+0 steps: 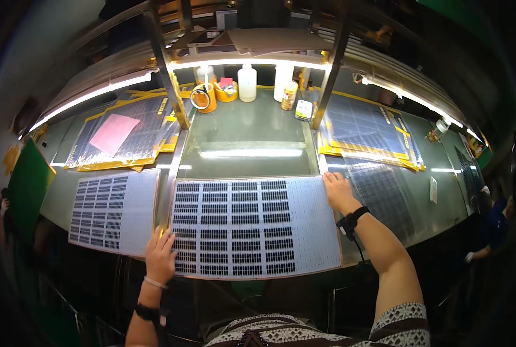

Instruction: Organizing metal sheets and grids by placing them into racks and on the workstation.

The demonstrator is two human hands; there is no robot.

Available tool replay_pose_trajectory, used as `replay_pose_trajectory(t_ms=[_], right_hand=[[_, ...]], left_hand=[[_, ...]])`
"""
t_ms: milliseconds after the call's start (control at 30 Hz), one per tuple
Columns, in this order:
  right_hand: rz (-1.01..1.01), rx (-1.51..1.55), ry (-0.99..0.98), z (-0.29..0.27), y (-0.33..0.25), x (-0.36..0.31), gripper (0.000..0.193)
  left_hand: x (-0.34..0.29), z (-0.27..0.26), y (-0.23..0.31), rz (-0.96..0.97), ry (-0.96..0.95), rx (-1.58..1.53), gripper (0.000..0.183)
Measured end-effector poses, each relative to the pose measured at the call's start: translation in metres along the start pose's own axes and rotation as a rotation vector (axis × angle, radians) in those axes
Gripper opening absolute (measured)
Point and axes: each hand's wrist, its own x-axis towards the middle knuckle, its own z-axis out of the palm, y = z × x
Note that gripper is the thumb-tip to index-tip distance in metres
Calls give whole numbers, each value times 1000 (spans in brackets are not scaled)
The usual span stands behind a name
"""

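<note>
A wide flat panel (316,225) lies at the near edge of the glass-topped table in front of me. Its left part carries rows of dark gridded rectangles, and its right part is pale with fine dots. My left hand (160,254) grips the panel's left edge near the front corner, fingers close together. At the far right corner, my right hand (340,192) holds the right edge, with its thumb hidden. A similar second panel (139,202) rests to the left, beside my left hand.
Yellow-edged dark sheets (370,127) are stacked at right. More lie at left under a pink cloth (114,134). White bottles (247,84) and orange tape rolls (227,91) stand at the back. Metal posts (330,69) rise beside the middle section. Other people are at both far sides.
</note>
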Motion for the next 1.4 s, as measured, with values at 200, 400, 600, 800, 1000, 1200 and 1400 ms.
replay_pose_trajectory(t_ms=[200, 400, 600, 800, 1000, 1200, 1400], right_hand=[[-101, -84, 137, 14, 15, -3, 38], [-161, -60, 197, 26, 18, -8, 42], [-138, 100, 144, 3, 18, -10, 47], [-189, 254, 163, -27, -7, -106, 47], [-202, 457, -32, -69, -53, -249, 43], [-149, 400, 100, -59, -58, -238, 36], [-312, 458, 364, -61, -40, -195, 14]], left_hand=[[107, 55, -20, 8, 38, 91, 53], [133, 74, -26, -35, 119, 206, 55], [147, 67, -19, -7, 98, 206, 49], [137, 85, -19, -73, 0, 135, 57], [126, 68, -2, -148, -162, 139, 72], [58, 49, 9, -184, -165, 134, 80], [-117, 8, 15, -412, 43, -7, 72]])
